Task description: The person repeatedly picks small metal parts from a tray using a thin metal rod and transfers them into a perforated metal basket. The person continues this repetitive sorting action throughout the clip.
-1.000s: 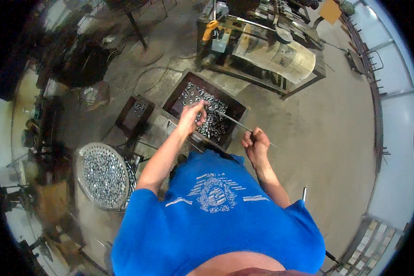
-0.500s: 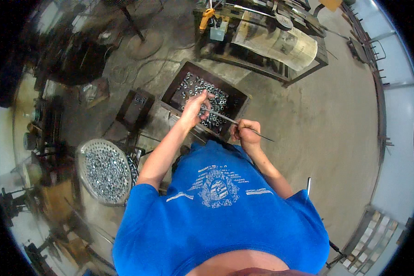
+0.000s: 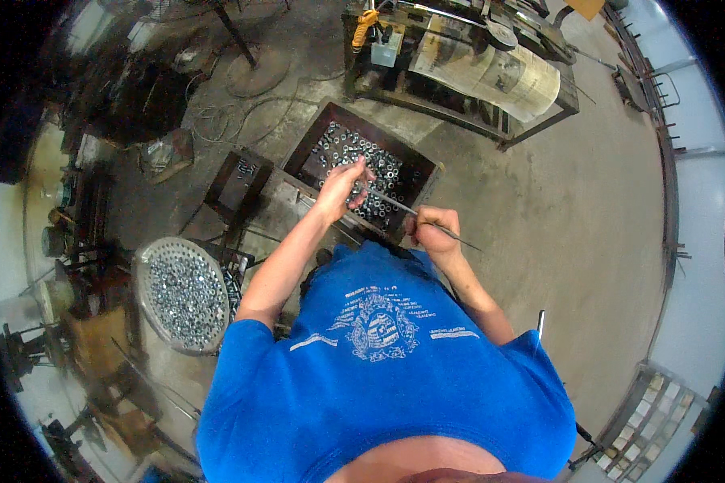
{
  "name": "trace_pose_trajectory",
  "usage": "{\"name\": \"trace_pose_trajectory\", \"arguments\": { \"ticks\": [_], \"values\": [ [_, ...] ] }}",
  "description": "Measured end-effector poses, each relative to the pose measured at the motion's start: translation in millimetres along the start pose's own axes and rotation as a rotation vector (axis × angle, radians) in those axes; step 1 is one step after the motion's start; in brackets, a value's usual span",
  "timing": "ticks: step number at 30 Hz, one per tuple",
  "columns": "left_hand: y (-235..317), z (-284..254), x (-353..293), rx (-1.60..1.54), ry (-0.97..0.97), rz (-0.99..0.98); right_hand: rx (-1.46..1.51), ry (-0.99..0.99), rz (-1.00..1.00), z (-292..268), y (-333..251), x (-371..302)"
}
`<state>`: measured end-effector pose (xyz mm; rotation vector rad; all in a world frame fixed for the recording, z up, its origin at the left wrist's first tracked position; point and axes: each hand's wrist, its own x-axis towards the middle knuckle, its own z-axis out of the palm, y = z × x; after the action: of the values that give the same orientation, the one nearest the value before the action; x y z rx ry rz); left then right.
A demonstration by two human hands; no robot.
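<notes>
My right hand (image 3: 437,229) is closed around a thin metal rod (image 3: 392,201), whose near end sticks out past the fist to the lower right. The rod slants up and left to my left hand (image 3: 344,190), where its far end meets the curled fingers. What lies inside those left fingers is hidden; the thumb points upward. Both hands are over the near side of a dark metal box (image 3: 306,148). Loose metal nuts (image 3: 388,171) are scattered over the bottom of that box.
At my left stands a round perforated basket (image 3: 147,310) heaped with nuts. A smaller dark tray (image 3: 227,196) holds a few small pieces beside the box. Beyond it is a workbench (image 3: 568,97) with paper, tools and an orange-handled air gun (image 3: 364,30). Cables (image 3: 258,103) lie on the floor.
My view has shifted slightly. Both hands and the rod keep nearly the same place over the box, with the same hold.
</notes>
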<state>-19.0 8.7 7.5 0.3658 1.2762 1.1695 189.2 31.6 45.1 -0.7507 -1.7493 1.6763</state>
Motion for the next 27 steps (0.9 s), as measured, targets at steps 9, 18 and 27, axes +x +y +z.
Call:
{"name": "trace_pose_trajectory", "arguments": {
  "ticks": [9,18,27],
  "values": [
    [0,2,2,0.137,-0.071,-0.007,0.798,0.251,0.308,-1,22,5],
    [11,1,-15,-0.188,-0.207,0.033,1.255,0.425,0.436,-4,46,3],
    [-10,24,-23,-0.051,-0.179,0.145,1.118,0.347,0.361,11,30,9]
  ]
}}
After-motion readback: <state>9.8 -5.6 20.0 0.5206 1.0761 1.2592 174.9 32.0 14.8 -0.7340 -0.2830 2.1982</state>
